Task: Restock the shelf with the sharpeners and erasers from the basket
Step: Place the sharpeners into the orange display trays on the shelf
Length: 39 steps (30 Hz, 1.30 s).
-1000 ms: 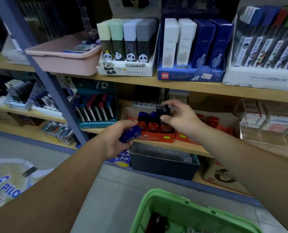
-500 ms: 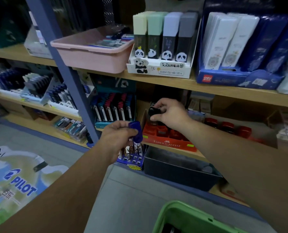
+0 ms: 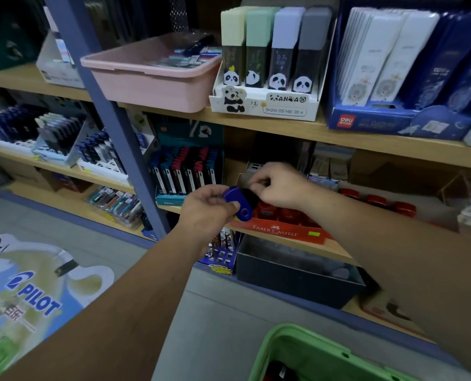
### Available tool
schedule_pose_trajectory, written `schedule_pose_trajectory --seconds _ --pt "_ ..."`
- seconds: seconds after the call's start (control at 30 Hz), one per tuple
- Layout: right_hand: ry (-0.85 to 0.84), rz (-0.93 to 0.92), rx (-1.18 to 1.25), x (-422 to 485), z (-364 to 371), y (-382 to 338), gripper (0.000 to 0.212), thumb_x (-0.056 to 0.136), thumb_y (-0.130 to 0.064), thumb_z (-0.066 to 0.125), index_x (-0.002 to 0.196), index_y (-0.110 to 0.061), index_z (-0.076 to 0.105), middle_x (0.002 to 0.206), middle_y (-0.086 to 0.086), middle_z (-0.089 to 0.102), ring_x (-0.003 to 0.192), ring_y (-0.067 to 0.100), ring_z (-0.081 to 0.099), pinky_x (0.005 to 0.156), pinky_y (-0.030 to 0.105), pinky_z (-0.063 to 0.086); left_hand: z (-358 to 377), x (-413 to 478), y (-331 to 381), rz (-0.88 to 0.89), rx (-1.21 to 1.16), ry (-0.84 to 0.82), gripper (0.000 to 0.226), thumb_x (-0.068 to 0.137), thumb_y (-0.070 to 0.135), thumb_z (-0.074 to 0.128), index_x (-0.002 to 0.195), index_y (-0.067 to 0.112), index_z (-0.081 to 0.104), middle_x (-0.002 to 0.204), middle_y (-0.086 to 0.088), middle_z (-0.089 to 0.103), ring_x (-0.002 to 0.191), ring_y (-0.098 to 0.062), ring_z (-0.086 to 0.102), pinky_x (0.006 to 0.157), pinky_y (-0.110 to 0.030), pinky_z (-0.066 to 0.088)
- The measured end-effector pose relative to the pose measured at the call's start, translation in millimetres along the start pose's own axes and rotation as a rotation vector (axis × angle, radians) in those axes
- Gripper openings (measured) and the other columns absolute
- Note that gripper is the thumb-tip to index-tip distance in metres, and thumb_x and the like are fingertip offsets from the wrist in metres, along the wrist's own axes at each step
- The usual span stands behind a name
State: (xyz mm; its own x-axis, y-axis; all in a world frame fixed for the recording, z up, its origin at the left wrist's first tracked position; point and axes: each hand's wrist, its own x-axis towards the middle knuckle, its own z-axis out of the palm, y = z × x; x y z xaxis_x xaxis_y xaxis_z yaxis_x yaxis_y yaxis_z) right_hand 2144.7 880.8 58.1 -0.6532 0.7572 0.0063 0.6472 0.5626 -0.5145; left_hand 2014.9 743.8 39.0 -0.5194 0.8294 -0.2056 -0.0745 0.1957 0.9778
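L hand (image 3: 209,209), centre frame, has fingers & thumb curled round a blue sharpener (image 3: 238,206), held just in front of the shelf edge. R hand (image 3: 279,185) is right beside it, thumb & forefinger pinched on top of a black sharpener (image 3: 249,196) just behind the blue one; contact partly hidden. Both hands sit over the left end of a red Faber-Castell tray (image 3: 284,232) on the middle shelf, w/ a row of red sharpeners (image 3: 268,209) standing inside. More red ones (image 3: 376,200) sit further right on the same shelf. Below the tray is a dark grey bin (image 3: 292,276), contents unclear. Bottom centre-right: green basket (image 3: 300,350), only part in view, w/ dark & red items inside, too blurred to name. Upper shelf: pink tub (image 3: 152,78) w/ flat packets; panda box (image 3: 264,104) w/ four pastel-topped rows of cases; blue Deli box (image 3: 388,121) w/ white & navy packs. Lower left: Pilot poster (image 3: 33,298) on the floor.
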Motion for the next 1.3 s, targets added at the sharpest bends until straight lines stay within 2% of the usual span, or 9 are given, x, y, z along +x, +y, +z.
schedule_pose_trajectory --seconds 0.1,0.2,0.33,0.57,0.7,0.8,1.03,1.2,1.3 --pt "-0.014 -0.053 0.262 -26 -22 -1 0.038 0.094 -0.002 0.064 0.128 -0.018 0.072 0.115 -0.007 0.067 0.111 0.012 0.063 0.1 0.033 0.054 14 -8 9 0.026 0.014 -0.059 0.039 0.088 -0.001 0.077 0.121 0.014 0.065 0.102 -0.007 0.077 0.09 -0.015 0.075 0.069 -0.024 0.062" --pt "-0.138 -0.016 0.453 -58 -40 5 0.056 0.086 0.015 0.065 0.133 -0.017 0.068 0.112 0.0 0.071 0.096 0.011 0.07 0.08 0.032 0.063 35 -15 16 0.063 -0.001 -0.085 0.038 0.081 -0.003 0.083 0.113 0.011 0.068 0.101 -0.008 0.077 0.093 -0.021 0.076 0.078 -0.035 0.064" --pt "-0.107 0.083 0.578 -93 -67 31 0.047 0.086 0.005 0.078 0.128 -0.015 0.069 0.112 0.009 0.073 0.098 0.024 0.075 0.081 0.037 0.065 66 -28 17 0.138 0.031 -0.157 0.028 0.082 0.0 0.083 0.103 0.014 0.073 0.097 -0.004 0.079 0.094 -0.017 0.076 0.085 -0.035 0.063" --pt "0.444 0.388 0.455 -145 -110 107 0.02 0.091 -0.007 0.076 0.094 -0.024 0.066 0.102 0.0 0.069 0.1 0.019 0.064 0.081 0.029 0.052 122 -44 3 0.152 0.314 -0.376 0.029 0.097 -0.007 0.061 0.116 0.014 0.069 0.111 0.0 0.071 0.104 -0.013 0.069 0.088 -0.02 0.058" --pt "0.434 0.372 0.431 -161 -113 138 0.027 0.091 -0.005 0.074 0.107 -0.025 0.065 0.109 -0.005 0.066 0.111 0.015 0.062 0.091 0.028 0.051 136 -43 -7 0.114 0.413 -0.421 0.033 0.099 -0.005 0.058 0.12 0.019 0.064 0.11 0.009 0.062 0.105 -0.006 0.06 0.079 -0.008 0.05" --pt "0.378 0.338 0.502 -162 -108 146 0.029 0.093 -0.009 0.075 0.106 -0.033 0.065 0.114 -0.003 0.07 0.113 0.019 0.067 0.1 0.044 0.057 143 -38 -16 0.152 0.524 -0.438 0.035 0.097 0.003 0.065 0.117 0.033 0.062 0.115 0.014 0.062 0.112 -0.008 0.06 0.103 -0.028 0.051" --pt "0.172 0.324 0.202 -157 -83 142 0.04 0.097 -0.012 0.071 0.132 -0.028 0.062 0.107 -0.015 0.059 0.108 0.009 0.061 0.086 0.025 0.053 148 -41 -26 0.177 0.578 -0.46 0.034 0.098 0.008 0.065 0.12 0.033 0.063 0.12 0.01 0.062 0.115 -0.01 0.061 0.105 -0.031 0.052" --pt "0.121 0.293 -0.085 -165 -79 140 0.039 0.096 -0.029 0.073 0.134 -0.03 0.063 0.13 -0.002 0.06 0.116 0.017 0.061 0.098 0.04 0.056 135 -50 -22 0.226 0.629 -0.493 0.035 0.098 0.004 0.064 0.129 0.019 0.062 0.122 0.002 0.063 0.11 -0.006 0.061 0.08 -0.006 0.05" --pt "0.194 0.142 -0.394 -178 -83 124 0.042 0.097 -0.047 0.067 0.136 -0.03 0.064 0.128 0.002 0.054 0.119 0.024 0.057 0.094 0.044 0.053 125 -61 -15 0.349 0.737 -0.446 0.031 0.096 0.0 0.061 0.125 0.012 0.069 0.118 -0.002 0.068 0.101 -0.008 0.064 0.078 -0.009 0.048"
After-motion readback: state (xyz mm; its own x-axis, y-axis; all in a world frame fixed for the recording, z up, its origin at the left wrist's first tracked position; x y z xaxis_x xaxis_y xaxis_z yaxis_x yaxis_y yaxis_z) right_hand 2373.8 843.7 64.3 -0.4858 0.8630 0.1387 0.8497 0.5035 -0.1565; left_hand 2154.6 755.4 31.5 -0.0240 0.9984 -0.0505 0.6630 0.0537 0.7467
